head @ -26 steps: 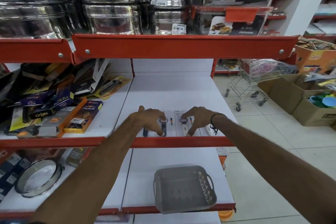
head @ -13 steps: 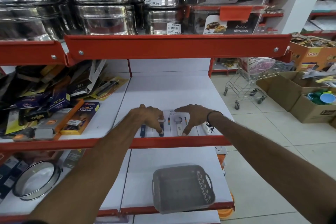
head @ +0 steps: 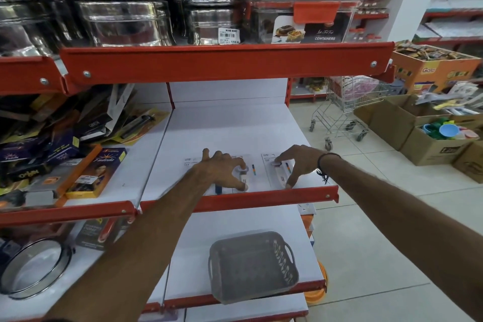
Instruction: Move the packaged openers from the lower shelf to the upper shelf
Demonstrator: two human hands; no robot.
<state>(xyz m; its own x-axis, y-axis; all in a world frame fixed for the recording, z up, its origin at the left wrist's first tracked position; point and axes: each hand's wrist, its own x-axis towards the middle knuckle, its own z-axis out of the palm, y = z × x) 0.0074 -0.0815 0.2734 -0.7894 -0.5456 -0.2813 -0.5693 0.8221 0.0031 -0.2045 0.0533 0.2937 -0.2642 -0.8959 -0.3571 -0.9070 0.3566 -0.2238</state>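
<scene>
Three packaged openers lie flat in a row near the front lip of the white upper shelf. My left hand presses on the middle packaged opener, thumb and forefinger around the opener's white handle. A blue-handled packaged opener pokes out from under that wrist. My right hand spans the right packaged opener, forefinger at its top and thumb at its bottom by the red shelf lip. On the lower shelf stands a grey plastic basket; I see no openers there.
A heap of boxed and carded kitchen goods fills the shelf bay to the left. Steel tins stand on the shelf above. A round sieve lies at the lower left. A shopping cart and cardboard boxes stand on the floor at right.
My hands have moved apart. The right hand has slid its packaged opener to the right, opening a gap between it and the middle one. The left hand stays on the middle package.
</scene>
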